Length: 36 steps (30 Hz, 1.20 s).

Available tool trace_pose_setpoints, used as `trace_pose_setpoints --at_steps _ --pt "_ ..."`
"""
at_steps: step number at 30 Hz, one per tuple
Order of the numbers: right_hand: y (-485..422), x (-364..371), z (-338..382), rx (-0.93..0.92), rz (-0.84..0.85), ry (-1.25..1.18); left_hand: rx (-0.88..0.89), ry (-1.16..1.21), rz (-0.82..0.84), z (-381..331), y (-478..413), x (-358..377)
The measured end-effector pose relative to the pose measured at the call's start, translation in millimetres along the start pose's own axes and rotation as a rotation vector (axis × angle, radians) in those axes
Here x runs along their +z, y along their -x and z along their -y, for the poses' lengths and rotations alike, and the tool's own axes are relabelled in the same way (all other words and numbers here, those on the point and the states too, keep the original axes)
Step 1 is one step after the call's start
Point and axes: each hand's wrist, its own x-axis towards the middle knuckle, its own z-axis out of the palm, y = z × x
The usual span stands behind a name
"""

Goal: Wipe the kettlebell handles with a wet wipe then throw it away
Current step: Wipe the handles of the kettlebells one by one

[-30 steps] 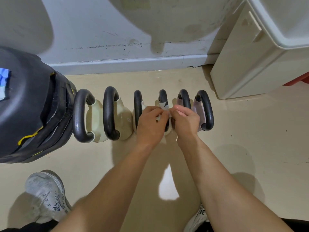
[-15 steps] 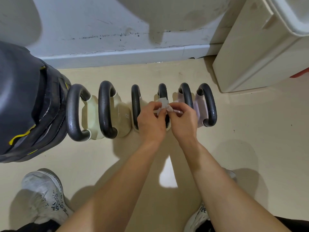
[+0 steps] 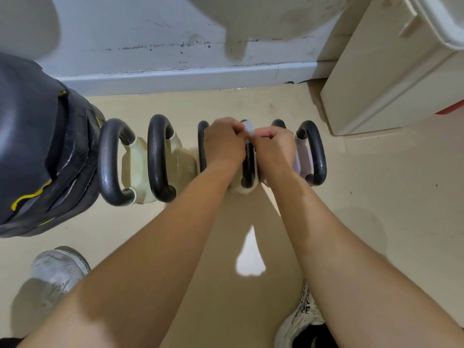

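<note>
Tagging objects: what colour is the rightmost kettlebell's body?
The body is pale lilac, its handle black; the head view shows it.

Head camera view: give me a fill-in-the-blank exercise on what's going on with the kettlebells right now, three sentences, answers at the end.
1. The left hand and the right hand together pinch a small white ___.
2. The row of black kettlebell handles on the floor numbers ___.
3. The pale purple kettlebell stands at the ___ end of the row.

Missing words: wipe; six; right.
</note>
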Motion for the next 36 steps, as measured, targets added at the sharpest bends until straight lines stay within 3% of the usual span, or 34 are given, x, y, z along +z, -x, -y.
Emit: trace_pose_setpoints --at_steps 4,12,18,26,31,36 --pt "20 -5 -22 -0.067 -0.044 0.05 0.049 -0.001 0.005 19 25 1" --pt "-6 -1 8 -0.139 0.009 0.116 0.017 0.055 0.007 1 -1 4" --pt "44 -14 -33 -0.246 -0.016 0.135 0.088 0.041 0.054 31 54 2" --pt "75 -17 -65 -0.283 -0.039 0.249 -0.07 0.227 0.033 47 97 9" --pt "78 -19 -61 -0.159 -0.037 0.123 -0.274 0.414 -0.008 37 102 10" --pt "73 -21 -58 -0.115 0.018 -0.025 -0.277 0.417 -0.001 38 93 13"
